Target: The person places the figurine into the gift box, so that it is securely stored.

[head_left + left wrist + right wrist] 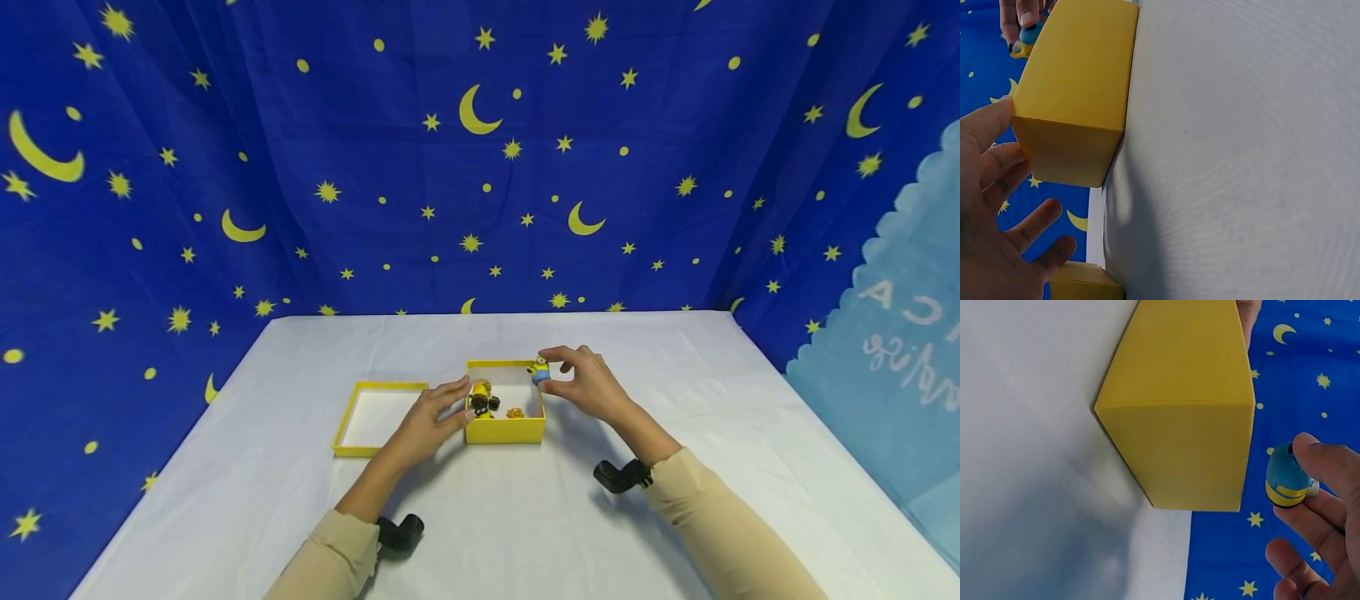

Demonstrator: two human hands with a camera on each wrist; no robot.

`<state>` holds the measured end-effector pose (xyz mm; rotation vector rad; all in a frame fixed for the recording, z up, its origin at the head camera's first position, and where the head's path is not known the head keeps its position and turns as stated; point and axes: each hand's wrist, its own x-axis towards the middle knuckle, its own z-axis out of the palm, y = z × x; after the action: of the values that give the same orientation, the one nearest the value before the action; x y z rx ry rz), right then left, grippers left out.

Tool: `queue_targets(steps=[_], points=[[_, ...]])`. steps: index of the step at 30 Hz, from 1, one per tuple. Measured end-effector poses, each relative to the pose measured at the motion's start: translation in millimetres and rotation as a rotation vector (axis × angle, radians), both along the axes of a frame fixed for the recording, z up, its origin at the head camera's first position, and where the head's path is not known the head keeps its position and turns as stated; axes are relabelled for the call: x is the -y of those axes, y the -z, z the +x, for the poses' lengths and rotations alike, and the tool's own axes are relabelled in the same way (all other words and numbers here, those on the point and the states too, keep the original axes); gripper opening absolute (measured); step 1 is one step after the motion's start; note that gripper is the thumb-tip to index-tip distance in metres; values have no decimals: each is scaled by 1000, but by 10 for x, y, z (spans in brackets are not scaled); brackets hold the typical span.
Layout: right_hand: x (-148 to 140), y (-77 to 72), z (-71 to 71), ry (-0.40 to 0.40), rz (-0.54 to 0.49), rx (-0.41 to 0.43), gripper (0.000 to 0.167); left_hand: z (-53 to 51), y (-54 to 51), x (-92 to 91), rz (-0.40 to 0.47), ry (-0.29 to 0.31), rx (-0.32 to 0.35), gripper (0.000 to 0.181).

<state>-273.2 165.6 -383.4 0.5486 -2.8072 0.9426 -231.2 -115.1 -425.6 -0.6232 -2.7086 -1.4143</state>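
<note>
A Minion toy figure (540, 372), yellow above and blue below, is pinched between the thumb and fingers of my right hand (588, 385). It is held at the right rim of an open yellow box (504, 431). In the right wrist view, the figure (1287, 476) appears beside the box (1179, 450). With its fingers spread and fairly straight, my left hand (427, 422) touches the box's left side. The left wrist view shows its thumb at the box's upper edge. Inside the box lie a yellow-and-dark figure (481, 398) and a small orange-yellow piece (515, 412).
Left of the box, a shallow yellow-rimmed lid (381, 417) lies with its white inside up, partly behind my left hand. A white cloth (517, 533) covers the table. Behind it hangs a blue curtain (405, 167) with moons and stars.
</note>
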Motion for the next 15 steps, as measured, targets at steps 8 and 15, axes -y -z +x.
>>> queue_targets(steps=[8,15], points=[[123,48,-89,-7,13,53,51,8,3,-3,-2,-7,-13,52],[202,103,-152,-33,27,54,49,1,-6,-9,-6,-10,-6,52]])
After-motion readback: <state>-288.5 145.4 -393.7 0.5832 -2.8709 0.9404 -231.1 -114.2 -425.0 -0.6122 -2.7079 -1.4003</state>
